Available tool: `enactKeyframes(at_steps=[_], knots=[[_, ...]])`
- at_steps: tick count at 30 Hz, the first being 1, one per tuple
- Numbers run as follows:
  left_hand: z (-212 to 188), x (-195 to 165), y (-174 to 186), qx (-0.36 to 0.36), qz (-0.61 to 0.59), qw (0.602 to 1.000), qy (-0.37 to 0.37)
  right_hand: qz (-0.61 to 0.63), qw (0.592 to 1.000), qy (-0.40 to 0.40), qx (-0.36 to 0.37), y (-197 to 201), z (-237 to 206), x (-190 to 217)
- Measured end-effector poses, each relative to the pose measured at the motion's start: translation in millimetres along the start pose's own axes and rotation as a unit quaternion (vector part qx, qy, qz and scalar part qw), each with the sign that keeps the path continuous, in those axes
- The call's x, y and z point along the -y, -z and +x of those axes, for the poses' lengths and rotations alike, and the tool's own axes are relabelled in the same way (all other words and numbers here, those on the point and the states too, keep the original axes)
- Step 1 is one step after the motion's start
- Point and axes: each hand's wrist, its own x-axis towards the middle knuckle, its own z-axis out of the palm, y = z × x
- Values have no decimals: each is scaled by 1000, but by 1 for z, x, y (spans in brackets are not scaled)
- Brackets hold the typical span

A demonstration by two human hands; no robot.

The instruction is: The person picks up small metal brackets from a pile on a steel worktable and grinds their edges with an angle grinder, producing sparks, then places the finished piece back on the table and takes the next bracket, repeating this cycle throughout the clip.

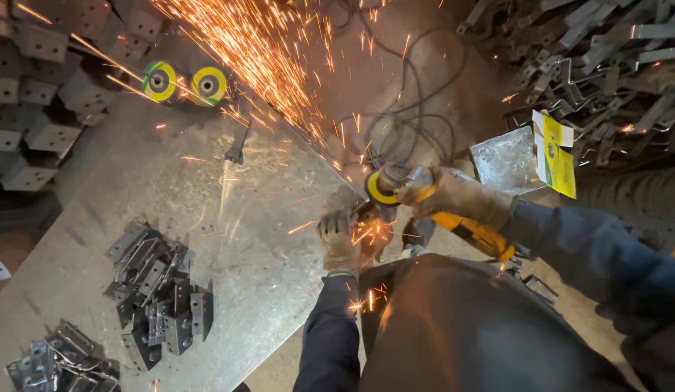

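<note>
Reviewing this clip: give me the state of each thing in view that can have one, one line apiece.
Grinder: running, throwing sparks, held in the right hand.
Right hand: gloved, closed on the grinder.
Left hand: gloved, on the workpiece at the table edge; grip hidden by sparks.
Spare discs: two, lying idle on the table.
Brackets: heaped loose on the table.
Cable: slack, looped on the floor.

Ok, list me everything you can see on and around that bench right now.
Metal sheet bench: one, grey, centre-left.
Bracket piles: two, dark steel, on the bench, one near left, one bottom-left.
Grinding discs: two, yellow-green, bench top edge.
Angle grinder: one, yellow, throwing orange sparks.
Cable: black, looped on the floor.
Steel strips heap: grey, top right.
Yellow carton: one, right.
Left hand: gloved, holding the workpiece; its shape is hidden.
Right hand: gloved, grip on grinder.
</note>
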Motion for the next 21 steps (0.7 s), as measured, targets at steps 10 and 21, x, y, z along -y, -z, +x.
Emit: enactKeyframes(at_steps=[10,21], knots=[[3,0,-7,-23,6,999,-24,-233,971,14,-57,-5,-6,19],[3,-5,-4,7,31,999,1,-75,997,-1,-11,19,3,-22]])
